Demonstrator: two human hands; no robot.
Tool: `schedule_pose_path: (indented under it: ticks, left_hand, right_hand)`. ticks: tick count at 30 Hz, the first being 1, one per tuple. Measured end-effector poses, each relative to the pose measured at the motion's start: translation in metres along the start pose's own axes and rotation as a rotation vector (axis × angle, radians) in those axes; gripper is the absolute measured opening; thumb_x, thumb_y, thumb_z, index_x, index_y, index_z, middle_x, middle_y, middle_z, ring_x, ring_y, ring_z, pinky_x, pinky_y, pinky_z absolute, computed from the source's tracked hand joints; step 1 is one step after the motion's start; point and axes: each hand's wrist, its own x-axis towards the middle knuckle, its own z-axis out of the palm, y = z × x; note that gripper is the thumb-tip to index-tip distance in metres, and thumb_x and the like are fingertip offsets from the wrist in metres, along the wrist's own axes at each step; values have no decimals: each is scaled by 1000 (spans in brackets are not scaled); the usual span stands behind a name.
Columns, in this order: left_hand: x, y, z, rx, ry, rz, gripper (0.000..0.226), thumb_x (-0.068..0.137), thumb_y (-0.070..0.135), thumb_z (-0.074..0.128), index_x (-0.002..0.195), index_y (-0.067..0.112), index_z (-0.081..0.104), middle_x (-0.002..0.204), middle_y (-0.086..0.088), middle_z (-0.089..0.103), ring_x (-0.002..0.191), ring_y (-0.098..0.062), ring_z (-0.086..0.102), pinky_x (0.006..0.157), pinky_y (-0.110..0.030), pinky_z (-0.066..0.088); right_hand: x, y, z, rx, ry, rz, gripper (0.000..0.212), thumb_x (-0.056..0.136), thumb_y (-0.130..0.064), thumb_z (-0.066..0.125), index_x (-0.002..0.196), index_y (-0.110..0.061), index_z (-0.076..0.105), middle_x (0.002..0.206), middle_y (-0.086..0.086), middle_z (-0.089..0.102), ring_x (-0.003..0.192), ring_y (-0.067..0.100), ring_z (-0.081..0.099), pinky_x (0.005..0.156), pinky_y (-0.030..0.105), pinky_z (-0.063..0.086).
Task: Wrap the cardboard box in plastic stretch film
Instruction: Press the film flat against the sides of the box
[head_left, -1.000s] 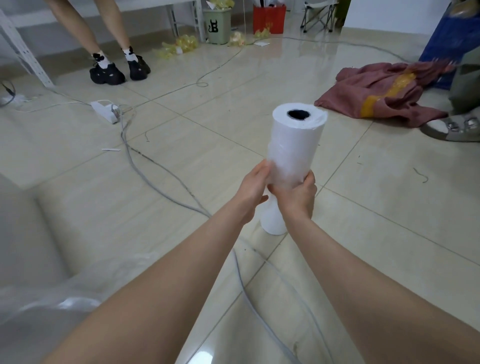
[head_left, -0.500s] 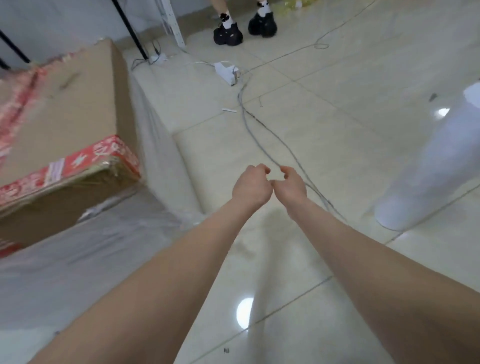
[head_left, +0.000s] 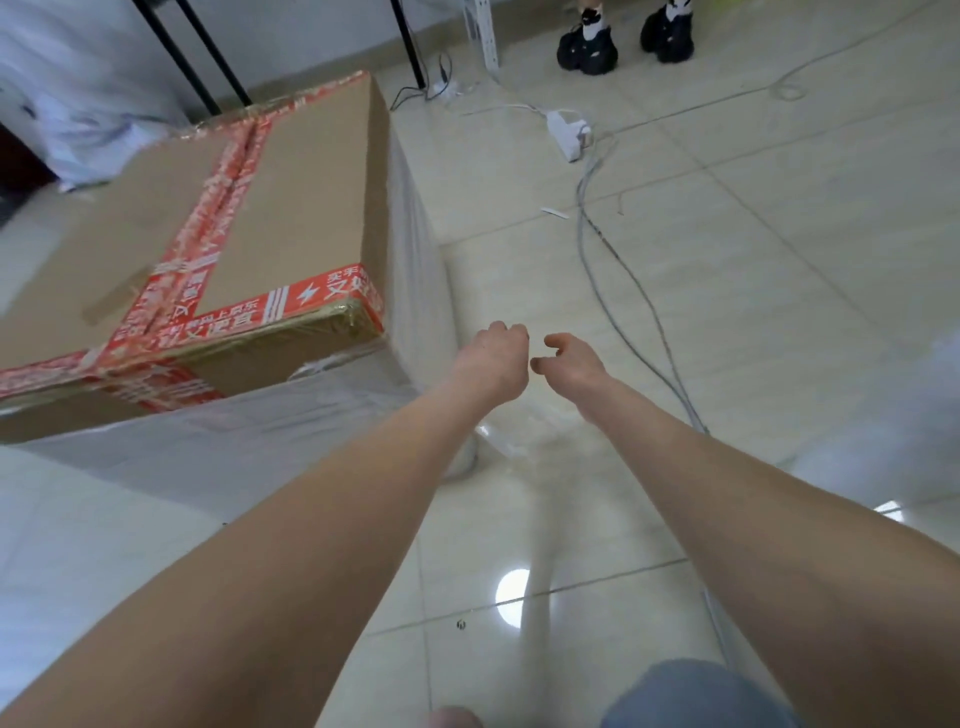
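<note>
Both hands have parted since half a second ago, and the roll has slipped out of view. Cardboard box (head_left: 249, 249) sits on the floor at left; stretch film (head_left: 415, 249) already sheathes its sides, top bare. Left hand (head_left: 491, 358) is curled into a fist, possibly pinching film, hard to tell; right hand (head_left: 569, 356) hangs loosely half-open. Cables (head_left: 613, 270) trail beyond.

The cardboard box (head_left: 291, 208) stood flat on the tiled floor, brown, its top seams sealed with red printed tape. Clear stretch film (head_left: 415, 249) clung to its near and right sides up to just below the top edge, and a wrinkled sheet trailed off its near right corner.
</note>
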Motion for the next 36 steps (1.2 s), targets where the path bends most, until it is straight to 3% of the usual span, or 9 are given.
schedule_pose_path:
  ticks: [7, 11, 20, 27, 32, 36]
  left_hand:
    - [40, -12, 14, -86, -69, -76, 44, 94, 6, 37, 139, 9, 38, 137, -12, 39, 124, -30, 46, 95, -38, 42]
    - [54, -18, 25, -165, -111, -84, 35, 93, 3, 37, 127, 5, 44, 130, -13, 42, 121, -30, 46, 92, -38, 42]
    - [111, -8, 35, -172, -213, -128, 34, 91, 1, 39, 125, 4, 43, 130, -13, 41, 120, -29, 46, 88, -36, 43]
    - [161, -2, 49, -38, -196, -156, 37, 93, 6, 40, 130, 6, 42, 129, -13, 43, 119, -28, 48, 90, -35, 43]
    - [160, -14, 49, 8, -168, -280, 40, 95, 14, 47, 135, 11, 44, 135, -10, 44, 122, -28, 49, 94, -37, 43]
    - [143, -22, 50, 18, -140, -386, 36, 91, 6, 47, 127, 9, 50, 130, -11, 49, 119, -29, 52, 94, -38, 46]
  right_hand:
    - [34, -8, 7, -73, 30, 28, 56, 94, -12, 54, 146, -11, 33, 146, 10, 40, 131, 23, 42, 98, 25, 34]
    - [54, -20, 5, -181, 71, 101, 52, 95, -8, 47, 145, -11, 35, 145, 10, 42, 128, 23, 45, 94, 23, 35]
    - [107, -2, -4, -215, -18, 156, 53, 94, -4, 41, 145, -12, 34, 146, 9, 40, 130, 21, 42, 97, 24, 35]
    - [158, 17, -9, -279, -125, 15, 52, 94, -7, 46, 144, -11, 35, 146, 7, 41, 130, 21, 43, 97, 26, 36]
    - [172, 18, 10, -290, -208, -63, 48, 94, -10, 48, 142, -12, 40, 140, 10, 46, 125, 24, 48, 92, 27, 38]
    - [173, 28, 36, -255, -204, -82, 45, 93, -12, 48, 138, -12, 44, 136, 10, 50, 119, 25, 52, 90, 28, 40]
